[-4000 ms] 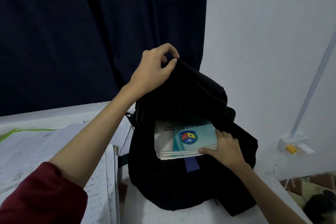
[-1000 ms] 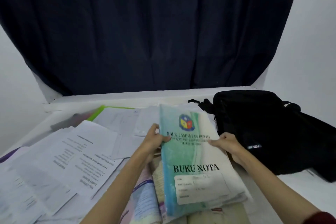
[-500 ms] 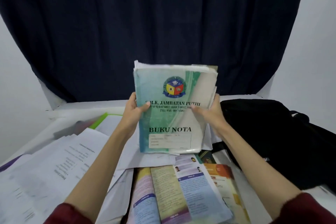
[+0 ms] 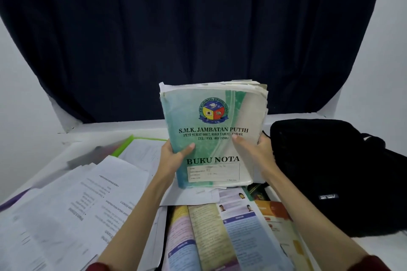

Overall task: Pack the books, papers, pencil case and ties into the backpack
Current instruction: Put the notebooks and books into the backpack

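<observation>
Head view gives me a stack of notebooks (image 4: 211,136) held upright at the centre, the top cover reading "BUKU NOTA". My left hand (image 4: 174,158) grasps its left edge with the thumb across the cover, and my right hand (image 4: 255,152) grasps the right edge the same way, fingers hidden behind. The stack is clear of the desk, with loose sheets poking out at its top and bottom.

From the stack, the backpack (image 4: 330,171) lies at about three o'clock, slumped on the white desk (image 4: 72,136). I cannot see its opening from here, so I cannot tell what it already holds.

As for progress, I judge the packing is well short of finished. This stack is in hand but not yet in the bag. At six o'clock, colourful textbooks (image 4: 222,233) lie on the desk directly below the stack. From seven to nine o'clock, printed papers (image 4: 88,200) are spread widely, with more sheets and a green-edged folder (image 4: 125,145) towards ten o'clock. All of that looks to be left to pack. I see no pencil case and no ties anywhere, so whether they are packed, buried under paper or out of frame I cannot say.

The step I read as current is carrying this stack across to the backpack.
</observation>
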Tool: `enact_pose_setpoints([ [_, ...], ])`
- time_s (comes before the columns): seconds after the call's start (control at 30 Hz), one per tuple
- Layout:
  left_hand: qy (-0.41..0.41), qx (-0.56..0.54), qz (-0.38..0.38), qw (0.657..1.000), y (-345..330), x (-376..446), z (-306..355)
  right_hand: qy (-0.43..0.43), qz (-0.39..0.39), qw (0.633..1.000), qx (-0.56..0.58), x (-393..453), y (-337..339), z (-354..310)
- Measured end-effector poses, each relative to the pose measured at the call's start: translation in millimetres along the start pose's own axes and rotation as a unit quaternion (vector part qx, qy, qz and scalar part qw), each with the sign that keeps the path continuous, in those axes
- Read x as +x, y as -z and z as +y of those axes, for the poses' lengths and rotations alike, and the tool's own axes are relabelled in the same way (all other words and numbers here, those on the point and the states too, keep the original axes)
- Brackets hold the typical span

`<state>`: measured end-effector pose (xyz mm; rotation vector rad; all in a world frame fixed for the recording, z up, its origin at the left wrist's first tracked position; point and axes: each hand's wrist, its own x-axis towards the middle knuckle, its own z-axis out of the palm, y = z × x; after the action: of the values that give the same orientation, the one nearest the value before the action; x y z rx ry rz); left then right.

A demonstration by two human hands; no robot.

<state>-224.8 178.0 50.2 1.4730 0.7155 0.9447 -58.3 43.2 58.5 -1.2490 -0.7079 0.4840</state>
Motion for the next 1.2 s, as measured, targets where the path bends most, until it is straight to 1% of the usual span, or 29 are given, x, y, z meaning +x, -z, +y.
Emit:
enact_pose_setpoints([
  [0.1, 0.018, 0.022, -0.040, 0.999, 4, 1, 2, 0.002, 0.037, 0.999, -0.001, 0, -1, 9],
  [0.17, 0.004, 0.023, -0.053, 0.998, 5, 0, 14, 0.013, 0.058, 0.998, -0.009, 0, 0, 10],
  [0.27, -0.070, -0.019, -0.035, 0.997, 0, 3, 53, 0.047, 0.076, 0.996, -0.015, 7, 2, -2],
  [0.33, -0.102, -0.034, -0.026, 0.994, -4, 8, 83, 0.061, 0.062, 0.996, -0.025, 11, 1, -12],
  [0.4, -0.103, -0.053, -0.003, 0.993, -10, 12, 108, 0.054, 0.050, 0.997, -0.030, 11, -1, -16],
  [0.47, -0.095, -0.067, 0.026, 0.993, -16, 12, 122, 0.052, 0.054, 0.997, -0.036, 10, -2, -15],
  [0.63, -0.099, -0.048, 0.061, 0.992, -25, 12, 119, 0.038, 0.067, 0.997, -0.017, 11, -1, -16],
  [0.73, -0.102, -0.052, 0.072, 0.991, -23, 13, 120, 0.074, 0.091, 0.993, -0.013, 5, -3, -28],
  [0.83, -0.107, -0.038, 0.050, 0.992, -20, 16, 121, 0.107, 0.105, 0.989, 0.013, 7, -6, -46],
  [0.9, -0.111, -0.040, 0.043, 0.992, -18, 19, 119, 0.114, 0.102, 0.988, 0.007, 10, -9, -53],
  [1.0, -0.104, -0.029, 0.032, 0.994, -15, 20, 118, 0.117, 0.115, 0.986, -0.031, 14, -10, -49],
  [1.1, -0.079, 0.000, -0.014, 0.997, -9, 23, 111, 0.114, 0.117, 0.985, -0.055, 15, -5, -46],
  [1.2, -0.053, -0.002, -0.060, 0.997, -1, 21, 87, 0.092, 0.099, 0.988, -0.069, 15, 0, -40],
])
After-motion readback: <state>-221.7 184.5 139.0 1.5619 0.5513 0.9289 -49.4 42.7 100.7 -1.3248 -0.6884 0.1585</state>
